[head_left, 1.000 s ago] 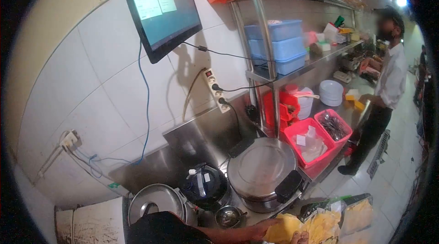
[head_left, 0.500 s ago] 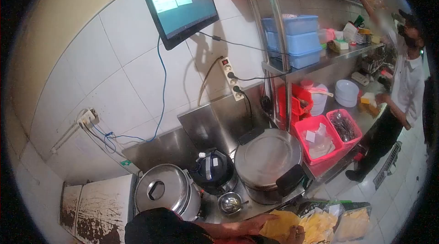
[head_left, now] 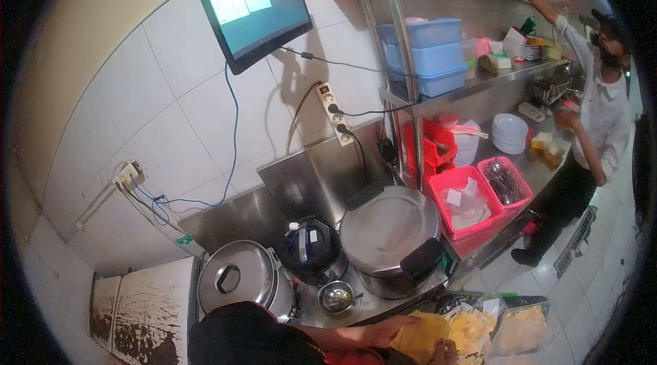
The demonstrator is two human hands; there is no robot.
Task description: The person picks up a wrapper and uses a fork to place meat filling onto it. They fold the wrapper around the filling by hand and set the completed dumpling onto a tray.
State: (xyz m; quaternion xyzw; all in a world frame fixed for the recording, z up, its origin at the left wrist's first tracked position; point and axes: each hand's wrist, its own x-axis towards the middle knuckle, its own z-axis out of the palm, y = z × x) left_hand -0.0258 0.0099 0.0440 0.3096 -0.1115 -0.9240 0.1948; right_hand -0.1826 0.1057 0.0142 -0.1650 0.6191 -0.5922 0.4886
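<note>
At the bottom, my left hand (head_left: pixel 391 330) grips the upper left edge of a thin, flat yellow piece (head_left: pixel 419 340). My right hand (head_left: pixel 444 352), partly cut off by the frame, has its fingers closed on the lower right edge of the same piece. Just right of my hands lie crumpled yellow pieces (head_left: pixel 472 331), with more of them in clear plastic (head_left: pixel 521 329) on a dark tray (head_left: pixel 540 301). A small metal bowl with a utensil (head_left: pixel 336 297) stands above my left forearm.
Lidded pots (head_left: pixel 390 228) and a black-lidded cooker (head_left: pixel 309 245) stand on the steel counter. Pink baskets (head_left: pixel 462 204) are beside a shelf with blue boxes (head_left: pixel 438 60). A co-worker (head_left: pixel 606 115) stands at the right, one arm raised. A monitor (head_left: pixel 253 9) hangs above.
The view has shifted slightly, so the pots and shelf appear further left. The co-worker's lower hand has risen from the yellow item on the counter. My hands still hold the yellow piece.
</note>
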